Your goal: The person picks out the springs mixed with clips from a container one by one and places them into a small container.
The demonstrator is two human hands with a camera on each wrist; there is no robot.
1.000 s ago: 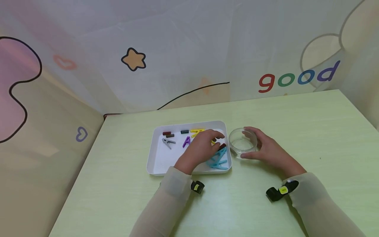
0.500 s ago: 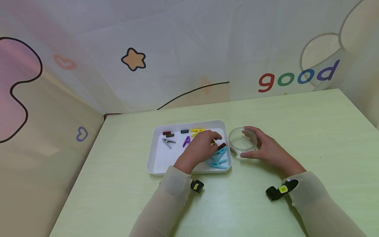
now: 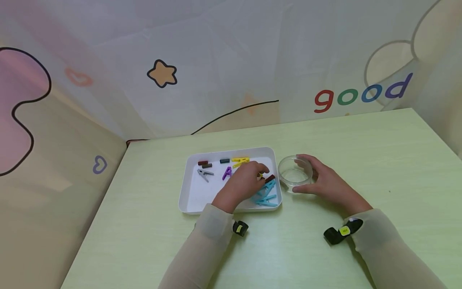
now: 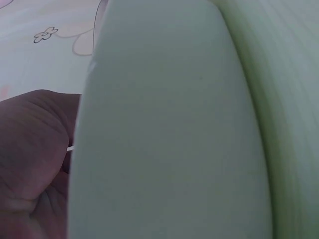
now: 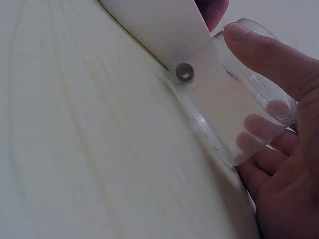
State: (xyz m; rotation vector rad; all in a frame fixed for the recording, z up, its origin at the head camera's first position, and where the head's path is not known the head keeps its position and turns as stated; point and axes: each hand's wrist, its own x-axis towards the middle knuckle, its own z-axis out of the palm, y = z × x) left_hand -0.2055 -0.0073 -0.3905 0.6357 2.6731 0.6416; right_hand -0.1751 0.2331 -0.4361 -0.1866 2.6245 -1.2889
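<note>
My left hand [image 3: 243, 182] reaches down into the white tray [image 3: 195, 202], fingers bent above the clips. A bit of yellow shows between index finger and thumb; whether they pinch it is hidden. Just past the fingertips lie a dark red spring [image 3: 270, 179] and several light blue clips [image 3: 266, 200]. My right hand [image 3: 323, 180] holds a clear round jar [image 3: 295, 170] upright on the table, thumb on the near side, fingers around the far side. In the right wrist view, a dark ring-shaped piece [image 5: 185, 72], like a coil seen end-on, shows through the jar's wall.
Elsewhere in the tray lie yellow clips [image 3: 240, 160], a purple clip [image 3: 227, 173], a grey clip [image 3: 205, 174], a dark green spring [image 3: 224, 161] and reddish and brown springs [image 3: 203, 163]. The tray's outer wall [image 4: 169, 124] blocks most of the left wrist view.
My left index finger has drawn in slightly toward the thumb. The right hand and jar stay in place.
</note>
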